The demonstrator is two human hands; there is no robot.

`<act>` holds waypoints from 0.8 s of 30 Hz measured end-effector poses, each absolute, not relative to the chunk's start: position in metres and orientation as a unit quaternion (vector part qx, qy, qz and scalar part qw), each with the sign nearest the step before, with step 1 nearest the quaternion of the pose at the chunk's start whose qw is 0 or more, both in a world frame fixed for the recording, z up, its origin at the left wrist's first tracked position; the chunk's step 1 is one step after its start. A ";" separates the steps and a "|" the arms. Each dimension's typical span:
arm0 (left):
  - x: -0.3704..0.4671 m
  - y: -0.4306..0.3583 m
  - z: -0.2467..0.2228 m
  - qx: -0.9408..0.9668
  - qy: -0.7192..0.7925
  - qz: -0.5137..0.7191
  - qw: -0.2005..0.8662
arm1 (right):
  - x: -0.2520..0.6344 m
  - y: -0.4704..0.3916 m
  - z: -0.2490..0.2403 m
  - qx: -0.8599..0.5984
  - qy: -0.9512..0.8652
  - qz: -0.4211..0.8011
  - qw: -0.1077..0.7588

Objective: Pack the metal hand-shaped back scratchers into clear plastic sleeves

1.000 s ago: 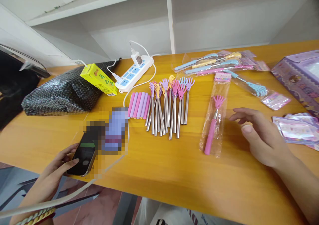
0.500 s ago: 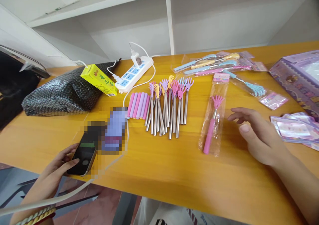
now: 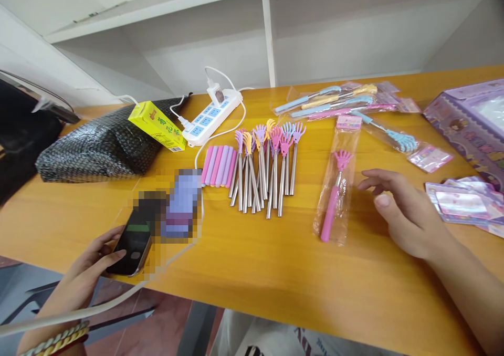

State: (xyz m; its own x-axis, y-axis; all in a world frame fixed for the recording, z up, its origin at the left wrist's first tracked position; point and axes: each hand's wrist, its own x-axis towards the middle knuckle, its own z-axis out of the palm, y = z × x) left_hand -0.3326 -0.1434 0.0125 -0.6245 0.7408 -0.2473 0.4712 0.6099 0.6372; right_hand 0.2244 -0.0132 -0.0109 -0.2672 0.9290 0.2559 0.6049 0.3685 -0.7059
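Note:
At the lower left, my left hand [image 3: 100, 256] grips a dark phone [image 3: 132, 245] near the table edge, thumb on its screen. My right hand [image 3: 405, 214] hovers or rests at the right with fingers loosely curved and apart, holding nothing. Just left of it lies a pink back scratcher [image 3: 329, 211] in a clear bag with a pink header. In the middle, several metal-rod back scratchers [image 3: 262, 172] with coloured hand-shaped heads lie in a bunch. Beside them is a row of pink and purple handle sleeves [image 3: 218, 166].
Bagged back scratchers [image 3: 326, 104] lie at the back. A purple box [image 3: 452, 114] and flat printed packs [image 3: 460, 203] are at the right. A power strip [image 3: 212, 117], yellow drink carton [image 3: 157, 126] and black bubble-wrapped parcel [image 3: 94, 151] stand back left. A white cable [image 3: 79, 314] crosses the foreground.

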 end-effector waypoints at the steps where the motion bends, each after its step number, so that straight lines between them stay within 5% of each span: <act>1: -0.333 -0.144 0.013 0.347 0.858 0.269 0.266 | 0.225 -0.013 -0.011 -0.507 -0.757 0.245 0.332; 24: -0.336 -0.144 0.010 0.318 0.847 0.300 0.301 | 0.224 -0.013 -0.013 -0.514 -0.761 0.243 0.313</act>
State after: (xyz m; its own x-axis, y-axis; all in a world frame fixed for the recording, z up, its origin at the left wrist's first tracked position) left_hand -0.3361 -0.1441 0.0104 -0.6169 0.7197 -0.3187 0.3584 0.6173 0.7004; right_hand 0.2242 -0.0127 -0.0125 -0.2759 0.9343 0.2257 0.6303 0.3532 -0.6914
